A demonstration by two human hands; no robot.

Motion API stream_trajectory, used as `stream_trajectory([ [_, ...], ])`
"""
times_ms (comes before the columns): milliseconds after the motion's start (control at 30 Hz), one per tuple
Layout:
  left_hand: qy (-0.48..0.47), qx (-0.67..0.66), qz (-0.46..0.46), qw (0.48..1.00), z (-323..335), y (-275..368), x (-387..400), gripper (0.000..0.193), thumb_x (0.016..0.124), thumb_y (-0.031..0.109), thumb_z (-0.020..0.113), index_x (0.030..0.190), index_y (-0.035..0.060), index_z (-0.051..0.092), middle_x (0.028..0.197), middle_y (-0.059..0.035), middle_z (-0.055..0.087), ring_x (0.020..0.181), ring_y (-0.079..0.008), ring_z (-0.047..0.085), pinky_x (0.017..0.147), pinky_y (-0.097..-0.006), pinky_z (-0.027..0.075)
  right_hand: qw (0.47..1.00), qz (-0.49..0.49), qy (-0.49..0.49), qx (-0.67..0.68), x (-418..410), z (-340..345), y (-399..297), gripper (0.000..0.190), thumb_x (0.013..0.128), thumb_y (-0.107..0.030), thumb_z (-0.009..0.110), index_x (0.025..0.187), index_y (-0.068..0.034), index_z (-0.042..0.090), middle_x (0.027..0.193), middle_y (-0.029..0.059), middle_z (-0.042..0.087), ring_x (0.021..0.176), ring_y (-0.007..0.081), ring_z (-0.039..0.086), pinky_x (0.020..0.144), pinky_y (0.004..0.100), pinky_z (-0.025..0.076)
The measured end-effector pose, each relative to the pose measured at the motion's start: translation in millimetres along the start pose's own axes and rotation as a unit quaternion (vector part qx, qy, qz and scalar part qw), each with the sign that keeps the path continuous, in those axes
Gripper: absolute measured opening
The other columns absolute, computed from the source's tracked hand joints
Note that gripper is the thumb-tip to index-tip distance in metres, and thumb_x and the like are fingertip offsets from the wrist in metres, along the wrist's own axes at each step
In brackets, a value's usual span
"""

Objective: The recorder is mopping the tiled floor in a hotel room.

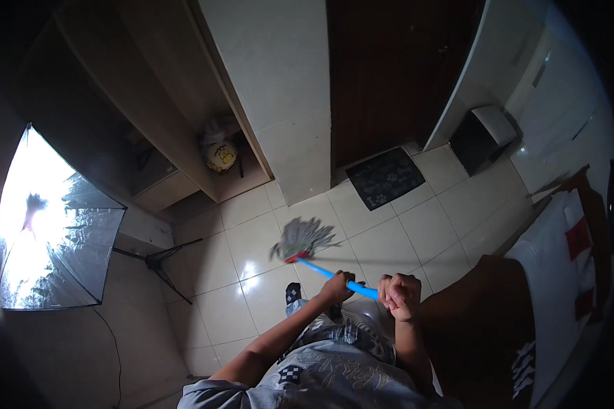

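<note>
A string mop with a bright blue handle (315, 268) slants across the view, its grey strands (307, 235) spread on the tiled floor ahead of my feet. Where the strands join the handle there is a red clamp (295, 257). My left hand (337, 287) is closed around the middle part of the handle. Farther up, at its near end, my right hand (400, 296) grips the handle with the fingers curled. The mop strands look slightly blurred.
A lit softbox (56, 225) on a black tripod (156, 262) stands at the left, near an open cabinet (245, 191). A dark doormat (386, 178) lies before a brown door (389, 76). Beyond it stands a black-and-white bin (478, 138). A brown-covered surface with white cloth (537, 266) is at the right.
</note>
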State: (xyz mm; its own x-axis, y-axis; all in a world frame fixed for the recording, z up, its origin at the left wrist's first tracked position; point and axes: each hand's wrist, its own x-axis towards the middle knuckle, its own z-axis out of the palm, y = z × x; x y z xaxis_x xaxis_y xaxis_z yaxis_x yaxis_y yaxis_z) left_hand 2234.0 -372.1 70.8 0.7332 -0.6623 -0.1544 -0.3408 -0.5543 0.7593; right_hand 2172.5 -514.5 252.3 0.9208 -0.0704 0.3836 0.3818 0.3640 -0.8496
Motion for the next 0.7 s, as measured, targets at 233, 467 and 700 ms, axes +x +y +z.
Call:
stream_trajectory([
  [233, -0.001, -0.093, -0.054, 0.994, 24, 3, 2, 0.036, 0.074, 0.035, 0.062, 0.061, 0.0018, 0.055, 0.058, -0.0159, 0.055, 0.058, -0.0368, 0.053, 0.054, -0.0388, 0.044, 0.993, 0.117, 0.007, 0.012, -33, -48, 20, 0.029, 0.084, -0.014, 0.043, 0.057, -0.003, 0.038, 0.049, 0.0017, 0.038, 0.040, 0.0049, 0.029, 0.038, 0.0203, 0.024],
  [467, 0.065, -0.117, 0.166, 0.977, 54, 35, 49, 0.024, 0.072, 0.029, 0.065, 0.066, 0.0063, 0.060, 0.068, -0.0128, 0.059, 0.069, -0.0308, 0.056, 0.064, -0.0383, 0.044, 0.989, 0.058, 0.107, -0.085, -53, -52, -10, 0.031, 0.085, -0.015, 0.041, 0.056, -0.003, 0.036, 0.047, 0.0006, 0.034, 0.040, 0.0059, 0.028, 0.039, 0.0215, 0.020],
  [700, -0.094, -0.006, 0.048, 0.994, 40, 57, 50, 0.039, 0.078, 0.044, 0.054, 0.078, 0.0050, 0.054, 0.088, -0.0125, 0.056, 0.093, -0.0290, 0.051, 0.073, -0.0438, 0.047, 0.986, 0.015, 0.135, -0.101, -56, -23, -7, 0.031, 0.085, -0.017, 0.041, 0.057, -0.006, 0.035, 0.046, -0.0022, 0.028, 0.037, 0.0058, 0.025, 0.038, 0.0230, 0.022],
])
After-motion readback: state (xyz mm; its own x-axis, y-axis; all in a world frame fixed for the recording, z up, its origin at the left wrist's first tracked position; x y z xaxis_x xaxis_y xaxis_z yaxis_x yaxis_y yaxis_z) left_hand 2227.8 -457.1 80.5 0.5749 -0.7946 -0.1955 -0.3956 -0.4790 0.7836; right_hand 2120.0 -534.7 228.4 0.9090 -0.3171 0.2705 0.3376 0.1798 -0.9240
